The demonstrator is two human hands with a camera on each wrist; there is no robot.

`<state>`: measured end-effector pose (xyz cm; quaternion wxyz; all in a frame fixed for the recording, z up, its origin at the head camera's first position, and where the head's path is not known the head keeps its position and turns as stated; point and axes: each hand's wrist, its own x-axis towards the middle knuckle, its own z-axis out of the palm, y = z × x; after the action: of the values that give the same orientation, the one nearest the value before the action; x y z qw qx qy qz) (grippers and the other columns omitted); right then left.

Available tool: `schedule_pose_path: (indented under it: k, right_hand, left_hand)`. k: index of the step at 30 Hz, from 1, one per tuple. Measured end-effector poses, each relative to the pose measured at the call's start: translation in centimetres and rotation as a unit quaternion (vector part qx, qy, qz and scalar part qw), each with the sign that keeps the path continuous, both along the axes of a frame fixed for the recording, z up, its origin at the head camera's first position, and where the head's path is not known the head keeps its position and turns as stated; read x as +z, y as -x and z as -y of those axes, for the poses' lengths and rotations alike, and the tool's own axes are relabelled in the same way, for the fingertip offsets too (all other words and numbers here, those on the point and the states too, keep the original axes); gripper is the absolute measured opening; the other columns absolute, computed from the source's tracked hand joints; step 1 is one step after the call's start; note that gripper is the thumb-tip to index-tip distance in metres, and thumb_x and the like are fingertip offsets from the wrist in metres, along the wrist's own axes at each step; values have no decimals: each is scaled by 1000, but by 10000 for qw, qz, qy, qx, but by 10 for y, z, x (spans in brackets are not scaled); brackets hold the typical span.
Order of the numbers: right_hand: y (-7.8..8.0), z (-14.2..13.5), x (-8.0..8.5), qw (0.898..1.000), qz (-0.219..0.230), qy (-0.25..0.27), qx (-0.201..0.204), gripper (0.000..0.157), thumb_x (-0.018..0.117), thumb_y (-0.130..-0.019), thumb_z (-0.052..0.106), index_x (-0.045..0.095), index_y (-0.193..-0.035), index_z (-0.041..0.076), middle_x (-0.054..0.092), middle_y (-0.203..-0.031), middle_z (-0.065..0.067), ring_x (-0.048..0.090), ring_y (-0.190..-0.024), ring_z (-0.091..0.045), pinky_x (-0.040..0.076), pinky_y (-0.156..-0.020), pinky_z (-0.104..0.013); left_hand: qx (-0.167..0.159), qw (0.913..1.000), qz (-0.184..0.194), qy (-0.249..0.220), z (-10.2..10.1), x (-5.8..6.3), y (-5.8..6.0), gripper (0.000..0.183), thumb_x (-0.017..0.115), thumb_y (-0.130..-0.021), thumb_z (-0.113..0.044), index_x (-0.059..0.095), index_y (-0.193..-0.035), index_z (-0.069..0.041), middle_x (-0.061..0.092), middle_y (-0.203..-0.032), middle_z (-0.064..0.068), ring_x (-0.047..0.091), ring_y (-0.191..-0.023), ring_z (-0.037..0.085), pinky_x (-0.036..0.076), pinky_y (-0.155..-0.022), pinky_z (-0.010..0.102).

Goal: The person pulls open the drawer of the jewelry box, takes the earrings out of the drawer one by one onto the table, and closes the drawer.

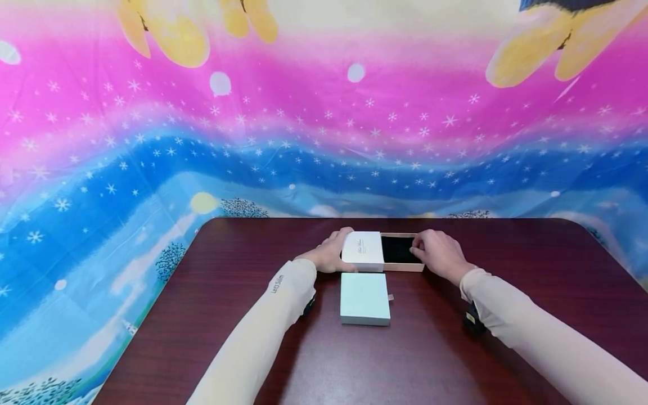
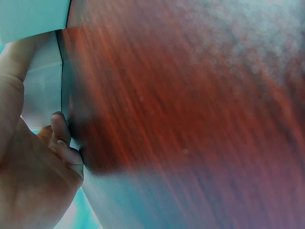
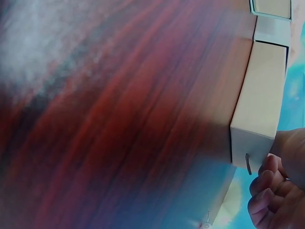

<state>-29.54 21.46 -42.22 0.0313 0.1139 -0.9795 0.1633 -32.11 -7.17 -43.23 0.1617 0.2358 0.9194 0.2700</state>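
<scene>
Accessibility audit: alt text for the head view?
A person's left hand grips a white box sleeve while the right hand touches its open, black-lined drawer. A pale green box sits nearer the camera on the dark table.

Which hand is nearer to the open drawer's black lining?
Right: the right hand is at the black lining's right end; the left hand grips the white box cover's left end.

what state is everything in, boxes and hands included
White box, open, lying flat
Its drawer, partly pulled out, black inside showing
Mint box, closed, lying flat
Left hand, gripping the white box's left end
Right hand, at the drawer's outer end, hold unclear
Patterned cloth, hanging, creased
</scene>
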Motion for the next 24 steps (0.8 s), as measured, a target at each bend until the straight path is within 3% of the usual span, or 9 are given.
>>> schedule_pose_path:
  k: [24]
  right_hand:
    - [-1,-1,-1,9999,-68,100,-38,11,64,-91,21,69,-89,11,61,-65,1,51,-56,-14,37,-49,-30]
  left_hand:
    - [41,10000,76,-21,0,3,-2,97,78,-80,-35,15,-152,-20,36,-144,9,41,-124,25,35,-107,46]
